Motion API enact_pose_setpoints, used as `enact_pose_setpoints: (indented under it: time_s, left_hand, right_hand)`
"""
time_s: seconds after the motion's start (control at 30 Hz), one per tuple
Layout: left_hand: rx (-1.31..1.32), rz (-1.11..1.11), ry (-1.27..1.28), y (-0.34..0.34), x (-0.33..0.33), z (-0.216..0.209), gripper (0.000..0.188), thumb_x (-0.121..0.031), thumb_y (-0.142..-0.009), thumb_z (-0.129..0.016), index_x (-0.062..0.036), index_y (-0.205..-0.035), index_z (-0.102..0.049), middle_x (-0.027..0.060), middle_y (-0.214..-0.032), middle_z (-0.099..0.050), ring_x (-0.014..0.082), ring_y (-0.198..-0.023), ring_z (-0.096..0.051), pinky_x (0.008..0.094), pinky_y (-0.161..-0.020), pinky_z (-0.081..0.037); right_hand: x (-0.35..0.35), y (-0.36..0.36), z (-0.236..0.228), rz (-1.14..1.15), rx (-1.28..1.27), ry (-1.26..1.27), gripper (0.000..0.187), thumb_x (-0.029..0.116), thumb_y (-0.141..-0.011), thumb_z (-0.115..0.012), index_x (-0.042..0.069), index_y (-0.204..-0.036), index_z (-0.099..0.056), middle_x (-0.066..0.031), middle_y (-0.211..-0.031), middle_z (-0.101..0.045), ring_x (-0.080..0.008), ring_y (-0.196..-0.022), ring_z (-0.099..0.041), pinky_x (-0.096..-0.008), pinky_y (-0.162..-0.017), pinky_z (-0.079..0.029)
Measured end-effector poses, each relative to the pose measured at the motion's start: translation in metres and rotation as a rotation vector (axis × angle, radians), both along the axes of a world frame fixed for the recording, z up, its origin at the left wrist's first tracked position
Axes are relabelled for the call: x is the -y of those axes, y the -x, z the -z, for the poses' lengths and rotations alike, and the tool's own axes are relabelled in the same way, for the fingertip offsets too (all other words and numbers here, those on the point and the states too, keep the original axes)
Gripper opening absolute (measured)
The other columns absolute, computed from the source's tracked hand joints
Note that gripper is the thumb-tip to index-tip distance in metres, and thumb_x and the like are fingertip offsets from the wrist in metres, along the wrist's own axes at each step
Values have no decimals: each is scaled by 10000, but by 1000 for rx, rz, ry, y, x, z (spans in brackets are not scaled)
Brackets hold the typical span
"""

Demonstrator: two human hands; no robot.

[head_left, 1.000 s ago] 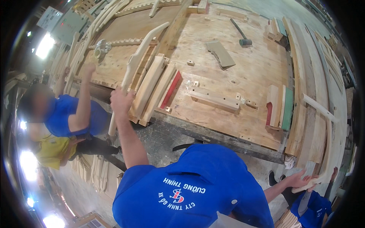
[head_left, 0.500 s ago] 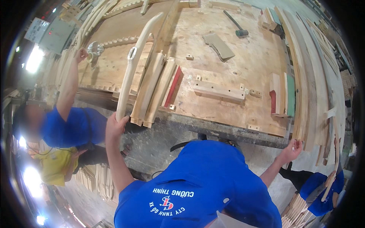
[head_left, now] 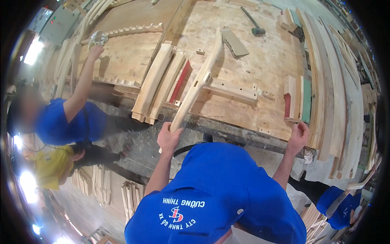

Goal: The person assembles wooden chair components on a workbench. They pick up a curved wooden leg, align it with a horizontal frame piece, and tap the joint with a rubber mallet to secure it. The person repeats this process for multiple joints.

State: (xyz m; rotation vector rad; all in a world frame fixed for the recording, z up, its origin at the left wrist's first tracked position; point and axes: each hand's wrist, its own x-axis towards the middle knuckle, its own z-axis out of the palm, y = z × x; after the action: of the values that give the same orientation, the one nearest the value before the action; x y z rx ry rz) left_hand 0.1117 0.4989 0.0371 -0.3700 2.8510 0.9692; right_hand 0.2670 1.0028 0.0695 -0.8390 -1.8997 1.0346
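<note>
My left hand (head_left: 168, 138) is closed around the lower end of a long, pale, curved wooden piece (head_left: 199, 83) with a slot partway along it. The piece slants up and away over the workbench (head_left: 243, 118), its far end by a flat grey-brown board (head_left: 234, 44). It passes in front of the left end of a wooden block with dark holes (head_left: 231, 90). My right hand (head_left: 298, 138) is at the bench's front edge, just below upright blocks with red and green faces (head_left: 305, 99). Its fingers are curled together; what they hold, if anything, is hidden.
Two grooved wooden rails (head_left: 154, 81) and a red-faced strip (head_left: 180, 81) lie left of the curved piece. A mallet (head_left: 258, 31) rests farther back. Long planks (head_left: 325, 81) line the right side. A co-worker in blue (head_left: 77, 118) reaches over the left bench; another (head_left: 339, 207) stands lower right.
My left hand has swung the curved piece rightward, from beside the rails to over the holed block. My right hand has moved left and up toward the green-faced block.
</note>
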Motion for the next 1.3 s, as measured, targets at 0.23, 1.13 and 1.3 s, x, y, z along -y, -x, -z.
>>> enact_pose_setpoints:
  time_s: [0.23,1.13,1.3]
  left_hand:
    - [-109,-63,105,5,6,44,529,-393,-804,-897,-142,-1206,-662,127,-1099,-754,378,-1029,-732,502,-851,-569]
    - [-433,120,749,203,-10,-40,498,-297,-865,-811,-22,-1235,-622,171,-1241,-636,365,-1162,-616,511,-985,-498]
    - [-315,136,700,226,-12,-37,483,-262,-823,-775,-4,-1213,-654,183,-1227,-664,363,-1169,-642,499,-985,-522]
  right_hand:
    - [5,-7,16,-65,87,23,291,61,-999,-754,-5,-1271,-675,-83,-1198,-677,-141,-1061,-654,-262,-794,-574]
    - [64,15,28,-222,187,128,213,77,-985,-749,10,-1183,-712,-75,-1071,-726,-154,-969,-703,-287,-822,-575]
    - [60,-4,38,-147,85,224,197,56,-992,-736,-8,-1177,-714,-63,-1063,-712,-134,-953,-684,-270,-829,-562]
